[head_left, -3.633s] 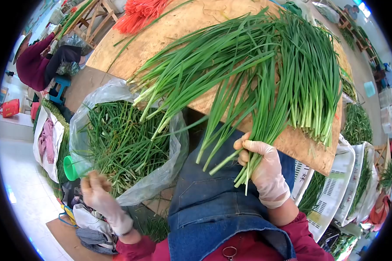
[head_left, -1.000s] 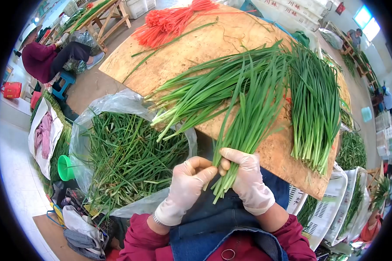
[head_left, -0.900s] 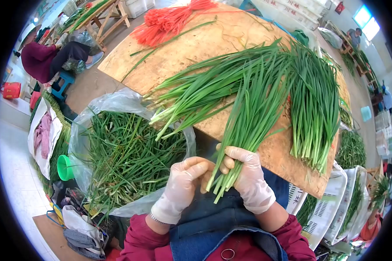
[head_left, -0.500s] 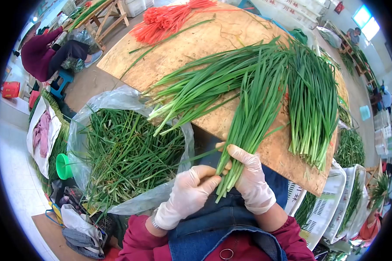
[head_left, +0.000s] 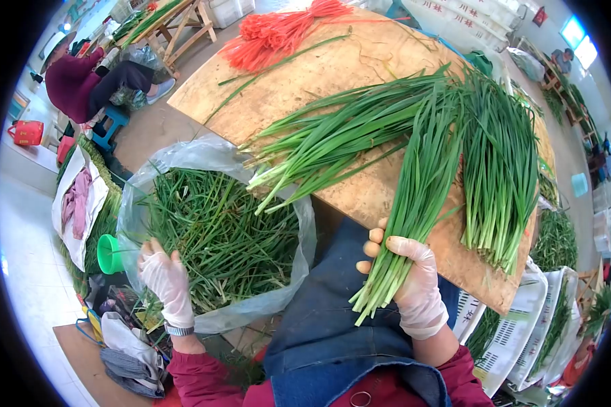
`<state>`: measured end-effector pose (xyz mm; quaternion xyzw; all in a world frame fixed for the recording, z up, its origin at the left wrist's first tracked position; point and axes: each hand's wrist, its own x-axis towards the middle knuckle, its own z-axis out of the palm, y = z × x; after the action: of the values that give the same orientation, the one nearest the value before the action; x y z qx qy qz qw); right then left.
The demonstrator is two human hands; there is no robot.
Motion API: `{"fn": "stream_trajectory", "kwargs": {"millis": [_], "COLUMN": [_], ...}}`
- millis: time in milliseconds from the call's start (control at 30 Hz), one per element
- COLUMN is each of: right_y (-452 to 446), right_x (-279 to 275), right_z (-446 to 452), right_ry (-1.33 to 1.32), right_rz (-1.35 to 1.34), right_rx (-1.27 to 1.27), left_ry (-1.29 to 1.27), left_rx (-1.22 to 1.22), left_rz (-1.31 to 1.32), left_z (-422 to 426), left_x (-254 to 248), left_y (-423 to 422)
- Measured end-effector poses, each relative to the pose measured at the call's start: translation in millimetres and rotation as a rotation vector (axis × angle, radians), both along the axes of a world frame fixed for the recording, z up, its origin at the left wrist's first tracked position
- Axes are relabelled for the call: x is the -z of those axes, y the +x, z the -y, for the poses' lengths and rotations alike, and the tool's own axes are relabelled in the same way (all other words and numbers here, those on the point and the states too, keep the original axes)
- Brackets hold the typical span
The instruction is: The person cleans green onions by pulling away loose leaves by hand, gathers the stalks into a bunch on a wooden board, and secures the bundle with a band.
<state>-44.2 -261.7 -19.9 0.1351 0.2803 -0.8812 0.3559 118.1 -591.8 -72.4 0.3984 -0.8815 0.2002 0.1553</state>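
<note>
My right hand, in a thin whitish glove, is closed around the pale stem ends of a bunch of garlic chives. The green leaves of that bunch reach up across the wooden board. To its right lies another chive bunch, stems toward me. A looser pile of chives lies to the left, its stem ends over the board's edge. My gloved left hand is at the left side of a clear plastic bag full of loose chive leaves, fingers apart, nothing visible in them.
Red ties lie at the board's far end. A green cup stands left of the bag. White crates with greens are at the right. A person sits on a blue stool at the far left.
My left hand has left the stem ends and moved left to the bag. My right hand keeps its grip on the bunch. The whole view has shifted slightly.
</note>
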Motion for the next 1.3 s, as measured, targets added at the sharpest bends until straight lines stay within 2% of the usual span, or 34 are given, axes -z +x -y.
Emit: {"fn": "stream_trajectory", "kwargs": {"millis": [100,167,200,267,333,433,533,567,667,733,800,833,900,1000,1067,1133,1167,1200,1267,1300], "right_y": [-3,-3,-3,-4,-3,-2,-2,-2,-3,1,7,6,6,2,1,0,0,1,1,1], "right_x": [6,5,5,7,7,12,16,17,21,18,5,9,5,13,18,16,16,16,18,19], "right_z": [6,11,12,11,11,14,15,14,14,17,24,22,21,11,6,5,7,9,11,13], "right_ry": [-0.133,-0.137,-0.141,-0.148,-0.106,-0.037,0.013,0.025,0.024,0.002,-0.027,-0.107,-0.05,0.101,0.141,0.059,0.038,0.018,-0.033,-0.025], "right_rz": [-0.006,-0.002,0.004,0.013,0.005,0.004,-0.012,-0.02,-0.035,-0.046,-0.06,-0.08,-0.068,-0.027,-0.018,0.01,0.019,0.026,0.006,-0.007], "right_rx": [-0.011,0.0,-0.001,0.003,0.011,0.026,0.024,0.018,0.01,0.04,0.106,0.054,0.012,-0.039,-0.039,-0.033,-0.027,-0.025,-0.034,-0.037], "left_ry": [0.094,0.357,0.467,0.691,1.269,1.816,1.918,1.833,1.237,0.884,0.72,0.641,0.529,0.873,1.24,1.43,1.589,1.681,2.006,2.036], "left_rx": [0.358,0.636,0.645,0.552,0.387,0.267,0.284,0.305,0.598,0.968,1.032,1.089,1.182,1.274,1.247,1.175,0.915,0.755,0.503,0.483], "left_rz": [-0.256,-0.393,-0.429,-0.34,-0.5,-0.615,-0.555,-0.523,-0.421,-0.524,-0.236,-0.168,-0.031,0.067,0.211,-0.156,-0.234,-0.299,-0.235,-0.188], "left_z": [-25,-64,-81,-99,-102,-109,-111,-114,-142,-154,-173,-179,-189,-180,-152,-134,-132,-133,-141,-147], "left_x": [-15,-27,-28,-21,-14,-16,-29,-32,-60,-54,-61,-58,-50,-63,-86,-74,-75,-73,-80,-77], "left_y": [-27,-62,-78,-100,-115,-119,-113,-110,-94,-86,-76,-71,-62,-62,-61,-57,-55,-57,-66,-70]}}
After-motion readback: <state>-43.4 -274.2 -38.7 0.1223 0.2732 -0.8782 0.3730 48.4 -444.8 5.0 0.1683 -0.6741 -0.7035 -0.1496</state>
